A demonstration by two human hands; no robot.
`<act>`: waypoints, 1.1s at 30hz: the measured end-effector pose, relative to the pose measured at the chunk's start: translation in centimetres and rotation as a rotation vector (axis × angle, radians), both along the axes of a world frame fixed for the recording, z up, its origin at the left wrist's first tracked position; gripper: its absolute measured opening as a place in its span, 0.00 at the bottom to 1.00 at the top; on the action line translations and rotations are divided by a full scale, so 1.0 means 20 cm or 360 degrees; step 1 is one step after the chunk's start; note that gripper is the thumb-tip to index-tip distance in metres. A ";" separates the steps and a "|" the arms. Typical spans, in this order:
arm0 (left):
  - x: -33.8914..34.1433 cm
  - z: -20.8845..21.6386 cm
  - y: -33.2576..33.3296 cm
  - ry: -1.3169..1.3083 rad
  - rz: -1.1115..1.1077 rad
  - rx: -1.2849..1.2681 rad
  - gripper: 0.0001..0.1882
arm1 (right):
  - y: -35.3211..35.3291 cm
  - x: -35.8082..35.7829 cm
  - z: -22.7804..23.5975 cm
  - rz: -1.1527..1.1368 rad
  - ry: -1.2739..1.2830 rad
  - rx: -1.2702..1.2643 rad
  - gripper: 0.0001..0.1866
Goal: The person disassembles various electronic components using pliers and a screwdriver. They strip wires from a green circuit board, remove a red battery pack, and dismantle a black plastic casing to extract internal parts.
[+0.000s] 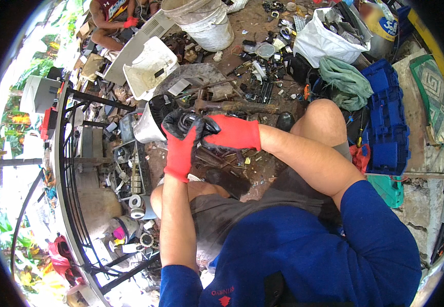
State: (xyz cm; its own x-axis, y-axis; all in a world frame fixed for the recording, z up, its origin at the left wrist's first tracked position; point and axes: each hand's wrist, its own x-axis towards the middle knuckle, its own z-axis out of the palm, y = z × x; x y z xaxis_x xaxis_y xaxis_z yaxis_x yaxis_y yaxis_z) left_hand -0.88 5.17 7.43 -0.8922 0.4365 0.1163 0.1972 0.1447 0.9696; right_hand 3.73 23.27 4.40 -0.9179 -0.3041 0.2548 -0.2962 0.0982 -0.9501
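Observation:
Both my hands wear red gloves with black palms and fingers, and they meet in front of my knees. My left hand (180, 146) is closed around a dark looped piece (187, 121) that looks like coiled cable; its exact kind is hard to make out. From the right, my right hand (229, 132) reaches to the same piece, its fingers closed against it and partly hidden. Just beyond the hands, a rusty long-handled tool (245, 107) lies across the ground.
A white tub (150, 69) and a stained bucket (209, 33) stand ahead. Scattered electronic scrap (265, 71) covers the ground near a white sack (327, 38). Blue plastic cases (388, 123) are at right, a black metal rack (73, 179) at left. Another person (112, 20) sits far left.

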 end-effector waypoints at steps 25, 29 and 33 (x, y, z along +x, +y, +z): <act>0.08 0.10 0.05 -0.1094 -0.0283 0.1056 0.22 | -0.09 0.06 0.05 0.0204 -0.0148 0.0229 0.16; 0.14 0.18 0.11 -0.1053 -0.0021 0.1120 0.21 | -0.03 0.03 0.07 0.0479 -0.0361 0.0038 0.16; 0.13 0.14 0.11 -0.0522 0.0181 0.0601 0.22 | -0.06 0.10 0.19 0.0314 -0.0463 0.0328 0.19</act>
